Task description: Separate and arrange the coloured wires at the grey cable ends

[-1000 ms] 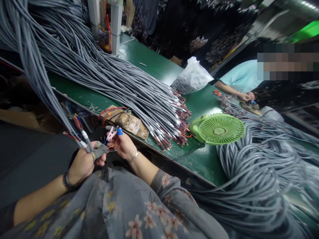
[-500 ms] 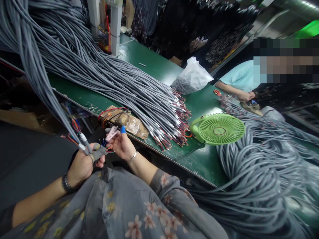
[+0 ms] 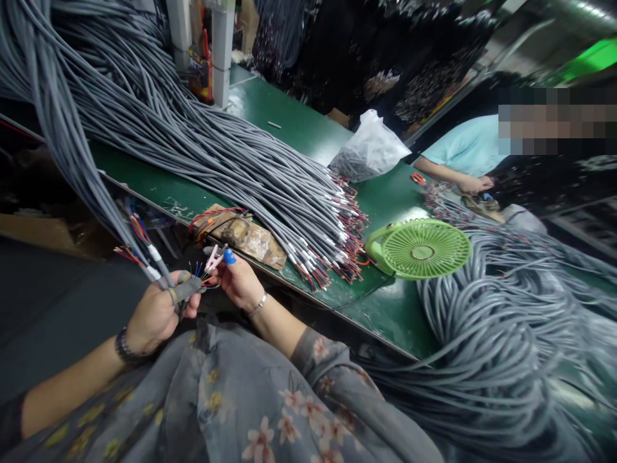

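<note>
We hold gray cables point(image 3: 164, 272) in our left hand point(image 3: 161, 310), its fingers wrapped firmly, just in front of the desk point(image 3: 400, 308); colored wires point(image 3: 208, 283) fan toward our right hand point(image 3: 240, 283), half curled at a small pink clip point(image 3: 213, 260). Whether it grips clip or wires, we cannot tell. A wooden board point(image 3: 260, 244) lies near. For clean work, we judge, the left hand should pinch close behind the wires, the right taking one at a time without tugging.
</note>
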`<state>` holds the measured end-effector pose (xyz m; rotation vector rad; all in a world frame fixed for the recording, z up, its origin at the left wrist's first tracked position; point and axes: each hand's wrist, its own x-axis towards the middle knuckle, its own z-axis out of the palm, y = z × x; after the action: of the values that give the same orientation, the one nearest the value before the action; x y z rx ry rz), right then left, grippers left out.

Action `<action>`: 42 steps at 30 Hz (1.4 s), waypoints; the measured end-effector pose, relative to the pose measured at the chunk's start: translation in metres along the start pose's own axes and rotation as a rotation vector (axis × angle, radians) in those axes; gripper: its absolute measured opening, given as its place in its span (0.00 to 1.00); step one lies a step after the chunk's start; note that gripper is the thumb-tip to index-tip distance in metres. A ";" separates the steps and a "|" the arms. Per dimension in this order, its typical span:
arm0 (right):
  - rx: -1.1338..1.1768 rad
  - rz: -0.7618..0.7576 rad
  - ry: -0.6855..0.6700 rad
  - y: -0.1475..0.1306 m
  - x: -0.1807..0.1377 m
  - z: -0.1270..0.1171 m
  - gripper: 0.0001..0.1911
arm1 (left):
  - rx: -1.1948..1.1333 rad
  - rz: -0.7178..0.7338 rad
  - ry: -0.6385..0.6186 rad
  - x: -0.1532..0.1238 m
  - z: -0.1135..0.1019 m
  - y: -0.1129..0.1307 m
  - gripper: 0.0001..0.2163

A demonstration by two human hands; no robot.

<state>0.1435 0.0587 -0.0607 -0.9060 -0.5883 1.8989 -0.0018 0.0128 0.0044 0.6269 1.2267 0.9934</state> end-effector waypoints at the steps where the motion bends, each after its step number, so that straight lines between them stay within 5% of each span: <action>1: 0.006 0.016 -0.015 0.000 0.001 0.000 0.21 | 0.002 -0.002 -0.006 0.000 0.000 0.001 0.15; 20: 0.113 0.143 -0.039 -0.006 0.000 0.009 0.27 | 0.040 0.051 -0.044 -0.002 -0.008 -0.008 0.15; 26: 0.094 0.073 -0.005 -0.007 -0.005 0.006 0.14 | 0.027 0.088 -0.002 -0.009 -0.007 -0.007 0.14; 31: -0.002 0.032 -0.044 0.000 0.000 0.003 0.22 | 0.007 0.084 0.007 -0.005 -0.001 -0.006 0.14; 36: -0.239 -0.219 0.088 0.012 0.004 -0.002 0.28 | 0.017 0.087 0.009 -0.002 0.001 -0.007 0.15; 42: -0.006 -0.053 0.021 0.012 0.012 0.003 0.28 | 0.001 0.070 0.033 0.000 0.001 -0.009 0.16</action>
<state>0.1312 0.0633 -0.0716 -0.9049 -0.6001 1.8386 0.0014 0.0087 -0.0029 0.6602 1.2409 1.0658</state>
